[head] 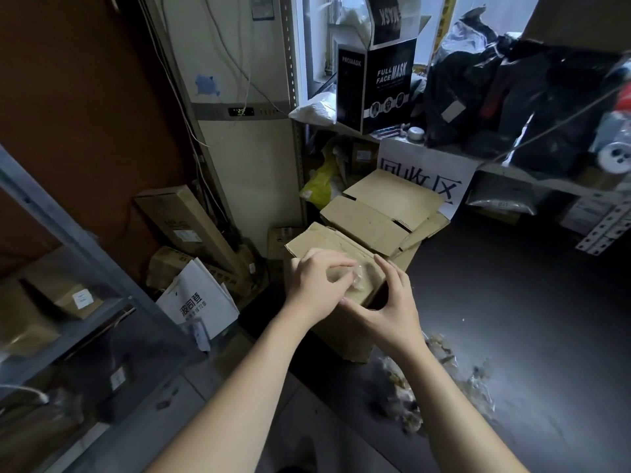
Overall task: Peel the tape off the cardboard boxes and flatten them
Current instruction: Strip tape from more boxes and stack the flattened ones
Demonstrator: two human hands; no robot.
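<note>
A small brown cardboard box (327, 242) rests on a larger carton in front of me. My left hand (316, 285) lies over its near top, fingers curled, pinching a crumpled wad of clear tape (356, 279). My right hand (392, 302) is at the box's near right corner, its fingers straight and upright beside the tape and its thumb under the edge. Behind it an open cardboard box (379, 213) stands with its flaps spread.
A pile of peeled tape scraps (440, 380) lies on the dark floor at right. A long carton (191, 223) and a white paper bag (201, 302) lean at left by a metal shelf (85, 247). Cluttered shelves with black bags (495, 93) stand behind.
</note>
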